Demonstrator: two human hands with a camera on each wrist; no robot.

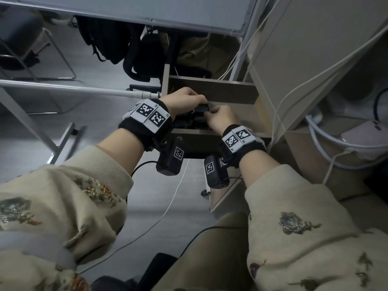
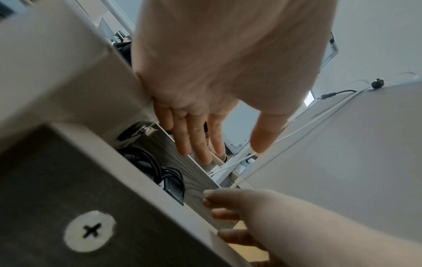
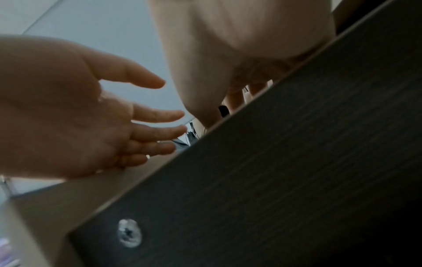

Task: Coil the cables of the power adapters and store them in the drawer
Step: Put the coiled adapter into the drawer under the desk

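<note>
power adapters [image 1: 194, 119], black and bundled with their coiled cables [image 2: 157, 169], are lying inside the open drawer [image 1: 212, 92], which is sitting just past 12 o'clock from your lap in the head view. you are reaching both hands over the drawer's near wall. your left hand [image 1: 184, 99] is hovering at about 11 o'clock over the bundle, knuckles up; in the left wrist view its fingers [image 2: 198, 137] are stretching out fairly straight and close together, with the thumb apart, and they are not wrapping around anything there. from above, the fingertips seem to be resting on the top black block, though the contact itself is hidden. your right hand [image 1: 222, 120] is coming in at about 1 o'clock, just beside the same block; its fingers [image 2: 219, 200] are bending a little, and the pictures are not showing whether they are pinching the adapter or only touching it, so you cannot tell. in the right wrist view, the drawer's dark wood-grain front is filling the lower right, with a screw head [image 3: 129, 233] near 7 o'clock. white cables [image 1: 279, 97] are hanging down the cabinet side at 2 o'clock, and a black backpack [image 1: 117, 40] is sitting under the desk at 11 o'clock. a thin white cord [image 1: 168, 208] is trailing across the floor between your sleeves.
</note>
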